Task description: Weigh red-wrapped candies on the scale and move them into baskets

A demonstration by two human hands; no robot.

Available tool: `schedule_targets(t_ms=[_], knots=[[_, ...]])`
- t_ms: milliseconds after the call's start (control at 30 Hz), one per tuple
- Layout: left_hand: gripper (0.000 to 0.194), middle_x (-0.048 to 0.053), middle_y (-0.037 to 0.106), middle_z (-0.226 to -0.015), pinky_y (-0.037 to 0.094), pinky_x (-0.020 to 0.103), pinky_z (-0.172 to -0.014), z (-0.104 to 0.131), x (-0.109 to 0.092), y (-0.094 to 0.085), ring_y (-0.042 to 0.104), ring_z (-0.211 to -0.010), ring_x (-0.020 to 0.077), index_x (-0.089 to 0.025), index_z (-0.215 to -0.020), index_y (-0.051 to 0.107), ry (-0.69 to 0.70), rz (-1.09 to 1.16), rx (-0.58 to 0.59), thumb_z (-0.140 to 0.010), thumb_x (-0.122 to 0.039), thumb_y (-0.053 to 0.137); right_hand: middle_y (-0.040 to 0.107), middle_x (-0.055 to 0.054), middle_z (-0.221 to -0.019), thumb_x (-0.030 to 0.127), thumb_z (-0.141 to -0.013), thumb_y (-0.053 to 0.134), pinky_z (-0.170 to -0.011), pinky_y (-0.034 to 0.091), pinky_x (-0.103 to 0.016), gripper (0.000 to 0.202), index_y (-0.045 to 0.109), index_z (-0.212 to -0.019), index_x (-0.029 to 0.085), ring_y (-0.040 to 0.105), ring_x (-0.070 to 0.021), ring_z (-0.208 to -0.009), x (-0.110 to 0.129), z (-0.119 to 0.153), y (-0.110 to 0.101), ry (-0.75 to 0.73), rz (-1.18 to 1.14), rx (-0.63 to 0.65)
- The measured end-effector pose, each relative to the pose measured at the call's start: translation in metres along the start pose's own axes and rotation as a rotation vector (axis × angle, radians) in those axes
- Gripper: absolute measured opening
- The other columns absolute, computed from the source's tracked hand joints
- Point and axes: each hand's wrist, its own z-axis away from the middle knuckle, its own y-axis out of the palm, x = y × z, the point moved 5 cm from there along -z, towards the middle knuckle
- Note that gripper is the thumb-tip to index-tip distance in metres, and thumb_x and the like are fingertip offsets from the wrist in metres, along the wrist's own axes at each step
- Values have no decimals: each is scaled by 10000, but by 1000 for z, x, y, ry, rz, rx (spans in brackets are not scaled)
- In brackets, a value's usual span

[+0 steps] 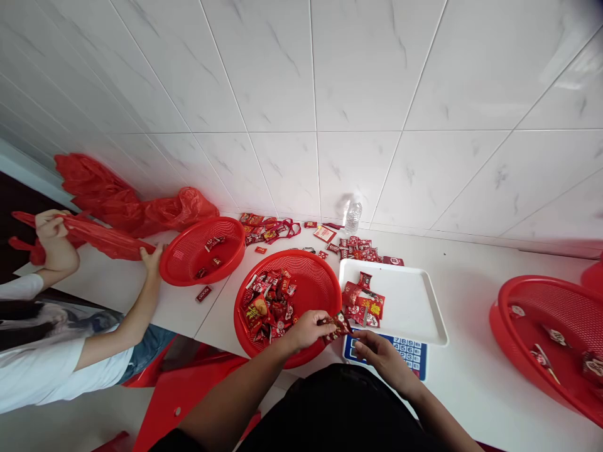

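My left hand (311,329) grips a dark red snack packet (336,328) over the right rim of a red plastic basket (292,254). In that basket lies a pile of red-wrapped snacks (276,304). My right hand (377,355) is above the blue and white keypad of a scale (409,353). Its fingers are slightly apart, with the fingertips by the packet's right end; whether they touch it is hard to make out. On the scale sits a white tray (409,301), with several red packets (365,301) at its left side.
Left, a person's hand (151,257) and other hand hold a red plastic bag (106,238) beside a smaller red basket (202,248). Loose snacks (360,250) and a clear bottle (353,215) stand along the tiled wall. Another red basket (532,295) is at right.
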Motion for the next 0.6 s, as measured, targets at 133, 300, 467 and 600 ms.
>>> schedule_targets(t_ms=[133, 300, 467, 600], knots=[[295, -42, 475, -596, 336, 221, -573, -15, 28, -37, 442, -592, 108, -162, -620, 492, 1, -248, -228, -737, -428, 544, 636, -36, -950, 546, -781, 558, -736, 467, -300, 439, 573, -1080, 224, 589, -191, -848, -8, 2, -6, 35, -7, -34], [332, -56, 406, -532, 282, 232, -542, -24, 73, -63, 392, -551, 109, -184, -549, 404, -102, -433, -351, -688, -454, 538, 645, -38, -909, 535, -790, 549, -721, 474, -317, 432, 573, -1079, 214, 590, -195, -821, -14, 3, -10, 7, 36, -50], [368, -40, 466, -575, 308, 226, -541, -26, 91, -62, 430, -567, 118, -179, -616, 456, -152, -423, -293, -733, -528, 471, 639, -41, -893, 531, -785, 555, -724, 480, -335, 438, 570, -1080, 208, 589, -198, -814, -18, 2, -11, 0, 38, -44], [404, -10, 539, -628, 348, 230, -568, -25, 91, -57, 504, -616, 139, -170, -686, 533, -227, -588, -225, -842, -483, 331, 632, -40, -882, 541, -781, 551, -734, 484, -340, 456, 572, -1094, 210, 585, -199, -810, -19, 1, -11, 5, 56, -43]])
